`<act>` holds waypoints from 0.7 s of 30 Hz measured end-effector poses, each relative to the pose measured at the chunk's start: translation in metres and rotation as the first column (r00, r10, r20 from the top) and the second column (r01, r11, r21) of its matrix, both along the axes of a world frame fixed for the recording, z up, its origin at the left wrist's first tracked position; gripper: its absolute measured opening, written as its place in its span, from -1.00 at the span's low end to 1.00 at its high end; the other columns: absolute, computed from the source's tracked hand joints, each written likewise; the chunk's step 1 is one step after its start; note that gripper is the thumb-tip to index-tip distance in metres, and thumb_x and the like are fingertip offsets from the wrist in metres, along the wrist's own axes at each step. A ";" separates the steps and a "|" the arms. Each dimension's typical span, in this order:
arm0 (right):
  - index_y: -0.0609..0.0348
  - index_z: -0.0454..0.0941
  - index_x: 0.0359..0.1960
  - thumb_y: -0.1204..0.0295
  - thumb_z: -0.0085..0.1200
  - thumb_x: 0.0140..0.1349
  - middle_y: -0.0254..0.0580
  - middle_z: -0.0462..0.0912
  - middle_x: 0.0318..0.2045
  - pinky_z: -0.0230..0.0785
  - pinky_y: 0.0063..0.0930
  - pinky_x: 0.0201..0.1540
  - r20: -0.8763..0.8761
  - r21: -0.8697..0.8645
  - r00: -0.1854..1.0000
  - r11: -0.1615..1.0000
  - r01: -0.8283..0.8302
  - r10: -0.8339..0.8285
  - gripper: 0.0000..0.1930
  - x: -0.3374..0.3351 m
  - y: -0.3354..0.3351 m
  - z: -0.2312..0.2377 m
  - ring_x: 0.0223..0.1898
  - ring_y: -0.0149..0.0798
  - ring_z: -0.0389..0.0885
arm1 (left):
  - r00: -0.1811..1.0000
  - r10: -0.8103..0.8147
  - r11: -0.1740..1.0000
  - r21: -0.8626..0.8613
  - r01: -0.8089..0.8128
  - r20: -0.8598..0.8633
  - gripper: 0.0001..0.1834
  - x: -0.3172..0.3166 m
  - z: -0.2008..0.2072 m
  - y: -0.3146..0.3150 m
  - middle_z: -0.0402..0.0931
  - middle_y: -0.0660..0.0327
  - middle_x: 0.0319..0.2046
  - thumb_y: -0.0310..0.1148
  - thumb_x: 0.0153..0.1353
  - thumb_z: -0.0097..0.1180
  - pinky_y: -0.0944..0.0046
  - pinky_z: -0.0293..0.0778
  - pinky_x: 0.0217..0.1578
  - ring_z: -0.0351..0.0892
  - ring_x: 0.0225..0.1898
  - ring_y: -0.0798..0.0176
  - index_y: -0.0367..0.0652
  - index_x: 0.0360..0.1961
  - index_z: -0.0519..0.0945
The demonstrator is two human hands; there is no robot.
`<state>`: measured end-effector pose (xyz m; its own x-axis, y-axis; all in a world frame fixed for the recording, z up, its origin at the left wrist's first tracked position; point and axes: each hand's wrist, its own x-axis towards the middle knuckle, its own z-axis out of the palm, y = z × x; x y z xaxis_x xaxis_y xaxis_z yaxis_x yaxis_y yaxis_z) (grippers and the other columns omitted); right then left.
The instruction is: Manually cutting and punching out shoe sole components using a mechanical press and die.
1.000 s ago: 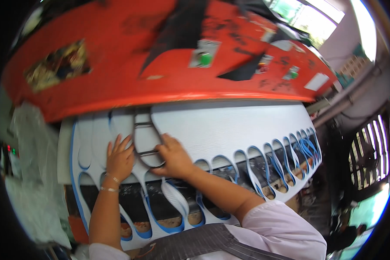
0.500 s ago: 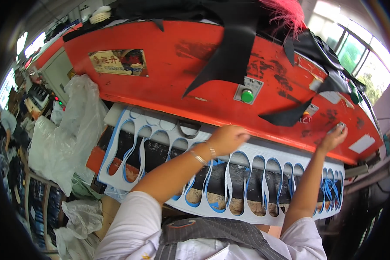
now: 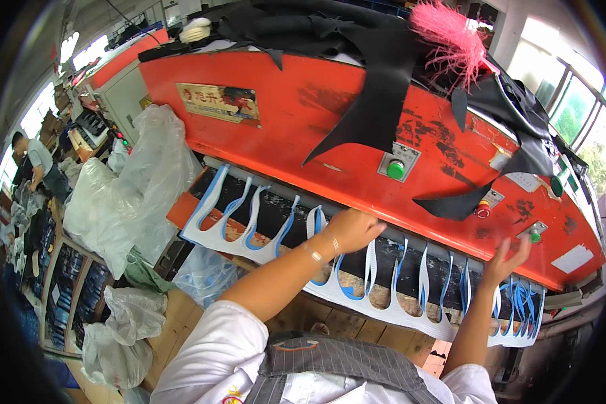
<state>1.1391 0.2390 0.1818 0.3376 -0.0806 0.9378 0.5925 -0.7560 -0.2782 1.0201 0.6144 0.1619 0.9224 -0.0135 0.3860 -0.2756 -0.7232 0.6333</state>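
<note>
My left hand (image 3: 355, 229) is closed at the lower front edge of the red press head (image 3: 283, 176); whatever its fingers hold, if anything, is hidden. Below and right of a green push button (image 3: 535, 236), my right hand (image 3: 506, 260) is apart from it with fingers spread and nothing in them. A white foam-like sheet with blue edges (image 3: 262, 254), cut through with rows of rounded holes, lies across the black press bed (image 3: 239, 217). Its far part is out of sight under the press head. My forearms pass over the sheet.
A second green button (image 3: 396, 170) and a red knob (image 3: 483, 209) sit on the press front. Black sheet scraps (image 3: 377, 87) and a pink fringe (image 3: 451, 40) hang from its top. Clear plastic bags (image 3: 124, 195) stand left; farther off is another person (image 3: 40, 165).
My right hand has come away from the green button and its fingers have spread. The red press head now covers the sheet's far part. The view has shifted; my left hand stays closed.
</note>
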 end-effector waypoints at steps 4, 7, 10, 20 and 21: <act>0.20 0.56 -0.16 0.29 0.32 -0.01 0.01 0.57 -0.21 0.38 -0.21 -0.09 -0.655 -0.175 0.646 0.754 -0.633 0.391 -0.61 -0.098 0.065 -0.027 -0.18 0.01 0.54 | 0.909 0.099 0.995 0.066 -0.079 -0.406 -0.62 -0.077 -0.034 0.012 0.58 0.08 -0.53 0.00 0.20 0.09 0.03 0.46 -0.37 0.59 -0.40 -0.06 -0.12 -0.46 0.57; 0.25 0.60 -0.23 0.10 0.36 -0.08 0.02 0.60 -0.29 0.42 -0.21 -0.13 -0.844 -0.216 0.366 0.377 -0.901 0.391 -0.50 -0.146 0.112 -0.028 -0.19 0.06 0.55 | 0.891 0.119 0.966 0.259 -0.002 -0.437 -0.54 -0.116 -0.051 0.000 0.60 0.04 -0.50 0.03 0.26 -0.02 -0.01 0.46 -0.24 0.60 -0.36 -0.07 -0.14 -0.51 0.63; 0.26 0.60 -0.23 0.09 0.36 -0.11 -0.02 0.61 -0.30 0.46 -0.22 -0.16 -0.837 -0.303 0.394 0.277 -0.912 0.380 -0.48 -0.183 0.144 -0.037 -0.21 -0.01 0.56 | 0.928 0.201 0.942 0.321 -0.096 -0.312 -0.45 -0.131 -0.063 -0.017 0.60 -0.02 -0.46 0.02 0.29 -0.12 -0.04 0.42 -0.13 0.59 -0.32 -0.10 -0.19 -0.56 0.67; 0.20 0.57 -0.38 0.22 0.38 -0.20 -0.11 0.60 -0.35 0.48 -0.23 -0.20 -0.812 -0.541 0.583 0.374 -0.753 0.000 -0.60 -0.192 0.156 -0.045 -0.22 -0.07 0.56 | 0.950 0.231 0.952 0.251 -0.176 -0.210 -0.54 -0.136 -0.057 -0.030 0.60 0.01 -0.41 -0.09 0.25 -0.07 0.04 0.36 -0.06 0.58 -0.23 -0.02 -0.25 -0.52 0.66; 0.19 0.59 -0.30 0.19 0.35 -0.14 -0.07 0.62 -0.31 0.48 -0.23 -0.18 -0.818 -0.545 0.575 0.329 -0.771 -0.008 -0.59 -0.190 0.154 -0.042 -0.21 -0.05 0.58 | 0.953 0.211 0.956 0.247 -0.156 -0.217 -0.55 -0.133 -0.056 -0.029 0.60 0.02 -0.42 -0.09 0.24 -0.07 0.04 0.36 -0.06 0.58 -0.24 -0.02 -0.23 -0.52 0.66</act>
<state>0.9493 0.3930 0.1399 0.5127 0.8564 -0.0610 0.8475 -0.5162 -0.1233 0.8874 0.5856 0.1060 0.9814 0.1041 0.1611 0.0144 -0.8775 0.4794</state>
